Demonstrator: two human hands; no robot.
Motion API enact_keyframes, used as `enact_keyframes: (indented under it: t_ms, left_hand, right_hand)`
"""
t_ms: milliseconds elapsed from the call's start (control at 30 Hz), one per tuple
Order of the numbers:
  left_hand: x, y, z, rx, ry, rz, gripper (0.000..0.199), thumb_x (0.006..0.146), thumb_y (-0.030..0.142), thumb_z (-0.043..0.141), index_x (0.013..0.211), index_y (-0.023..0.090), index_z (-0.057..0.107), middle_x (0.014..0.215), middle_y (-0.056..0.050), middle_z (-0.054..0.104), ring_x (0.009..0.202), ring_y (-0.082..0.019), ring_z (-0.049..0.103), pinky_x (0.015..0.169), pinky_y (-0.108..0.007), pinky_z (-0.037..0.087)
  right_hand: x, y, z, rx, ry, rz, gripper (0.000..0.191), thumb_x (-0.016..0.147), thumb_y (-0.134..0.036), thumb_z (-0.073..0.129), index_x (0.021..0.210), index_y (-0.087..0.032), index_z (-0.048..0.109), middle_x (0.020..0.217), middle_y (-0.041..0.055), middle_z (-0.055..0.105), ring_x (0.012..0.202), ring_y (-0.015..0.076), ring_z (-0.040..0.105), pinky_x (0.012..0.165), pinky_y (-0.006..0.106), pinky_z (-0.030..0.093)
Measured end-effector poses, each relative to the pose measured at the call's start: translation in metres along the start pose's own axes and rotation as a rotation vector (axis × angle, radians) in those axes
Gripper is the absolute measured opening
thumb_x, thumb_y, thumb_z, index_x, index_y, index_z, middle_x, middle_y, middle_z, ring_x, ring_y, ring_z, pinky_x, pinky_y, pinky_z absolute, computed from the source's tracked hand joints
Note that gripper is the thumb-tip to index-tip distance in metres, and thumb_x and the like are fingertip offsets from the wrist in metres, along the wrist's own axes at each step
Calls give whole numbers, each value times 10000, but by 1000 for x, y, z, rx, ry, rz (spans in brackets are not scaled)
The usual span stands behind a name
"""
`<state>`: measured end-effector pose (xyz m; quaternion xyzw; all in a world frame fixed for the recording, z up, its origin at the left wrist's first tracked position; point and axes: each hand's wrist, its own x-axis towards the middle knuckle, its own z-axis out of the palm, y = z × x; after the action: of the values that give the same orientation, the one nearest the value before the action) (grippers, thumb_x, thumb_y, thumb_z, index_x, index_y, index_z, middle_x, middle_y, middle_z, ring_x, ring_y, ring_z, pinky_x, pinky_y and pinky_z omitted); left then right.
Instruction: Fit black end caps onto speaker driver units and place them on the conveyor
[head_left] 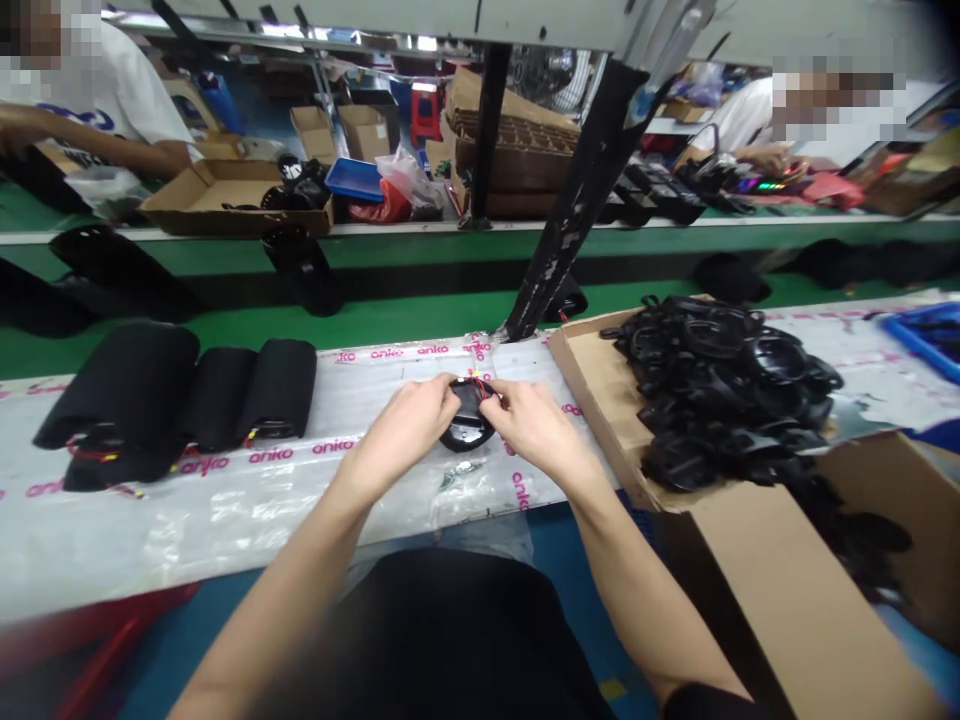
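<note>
A round black plastic part (pixel 466 432) sits on the plastic-covered table (pixel 390 505), in front of my body. Red and dark wires with a small pale connector rise from its far edge. My left hand (pixel 421 418) grips the part's left rim, fingers bent and pressed together. On the other side, my right hand (pixel 525 418) pinches at the wires and the right rim. Several black fabric-covered cylinders (pixel 279 390) with red and yellow wire ends lie at the left of the table.
A shallow cardboard tray (pixel 600 400) heaped with black plastic parts (pixel 720 380) stands at the right, beside an open carton (pixel 795 570). Behind the table are a slanted black post (pixel 570 200) and a green conveyor (pixel 405 305). Two people work beyond it.
</note>
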<state>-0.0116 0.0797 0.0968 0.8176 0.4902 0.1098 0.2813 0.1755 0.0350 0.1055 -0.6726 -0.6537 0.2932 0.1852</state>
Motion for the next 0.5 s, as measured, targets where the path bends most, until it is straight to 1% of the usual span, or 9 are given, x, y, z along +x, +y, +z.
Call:
enact_keyframes:
  t_ms: [67, 133, 167, 233, 300, 367, 433, 467, 500]
  left_hand:
    - [2, 4, 2, 30, 1, -41, 327, 1027, 259, 406, 1113, 204, 717, 810, -68, 761, 757, -277, 728, 694, -337, 449]
    - [4, 3, 2, 11, -17, -54, 336, 1031, 298, 404, 1103, 211, 721, 855, -75, 775, 799, -293, 744, 741, -357, 491]
    - [5, 0, 2, -21, -17, -47, 350, 1038, 326, 408, 1139, 218, 724, 937, -81, 797, 876, -304, 762, 802, -374, 523]
    - [6, -11, 4, -142, 10, -8, 386, 1060, 398, 420, 1272, 245, 703, 1193, -86, 803, 1124, -321, 761, 984, -416, 551]
    - [5, -24, 11, -320, 43, 60, 425, 1075, 484, 459, 1415, 288, 621, 1445, -75, 715, 1367, -314, 670, 1145, -442, 518]
    - [1, -37, 23, -476, 29, 159, 572, 1018, 573, 606, 1517, 316, 497, 1585, -89, 606, 1487, -316, 583, 1221, -462, 493]
    - [-2, -47, 36, -533, 30, 251, 888, 856, 601, 829, 1572, 330, 379, 1654, -123, 515, 1537, -345, 531, 1267, -509, 467]
    - [-3, -50, 43, -528, 57, 272, 1011, 779, 580, 906, 1582, 334, 344, 1662, -137, 493, 1541, -359, 524, 1282, -538, 453]
    - [-4, -52, 49, -518, 102, 272, 1078, 727, 554, 953, 1579, 334, 331, 1650, -146, 496, 1531, -366, 534, 1287, -563, 447]
  right_hand:
    - [-3, 5, 3, 72, -6, -6, 290, 1027, -255, 477, 1018, -198, 761, 556, -23, 627, 537, 172, 598, 631, 284, 356]
    - [-10, 18, 1, 201, -30, -28, 375, 1092, -399, 446, 1183, -216, 760, 658, -21, 696, 574, 165, 641, 648, 275, 406]
    - [-16, 27, -4, 248, -22, -37, 428, 1105, -482, 432, 1200, -224, 760, 718, -13, 728, 612, 167, 667, 667, 277, 432]
    - [-32, 53, -21, 233, 78, -18, 472, 1084, -575, 470, 1080, -220, 781, 806, 11, 766, 713, 184, 709, 713, 291, 464]
    - [-55, 85, -43, 57, 255, 103, 391, 1027, -537, 582, 882, -218, 756, 808, 30, 770, 768, 209, 716, 723, 308, 457]
    - [-78, 122, -60, -192, 373, 336, 295, 955, -460, 666, 774, -228, 691, 751, 37, 745, 722, 224, 691, 665, 321, 415]
    - [-97, 157, -66, -429, 376, 500, 282, 895, -449, 717, 729, -233, 645, 762, 65, 738, 726, 252, 679, 642, 332, 391]
    - [-104, 173, -65, -517, 373, 527, 286, 885, -471, 724, 747, -232, 652, 791, 84, 745, 755, 272, 684, 652, 340, 394]
    - [-109, 185, -62, -573, 377, 530, 270, 883, -471, 721, 784, -226, 667, 827, 104, 753, 787, 290, 691, 666, 349, 402]
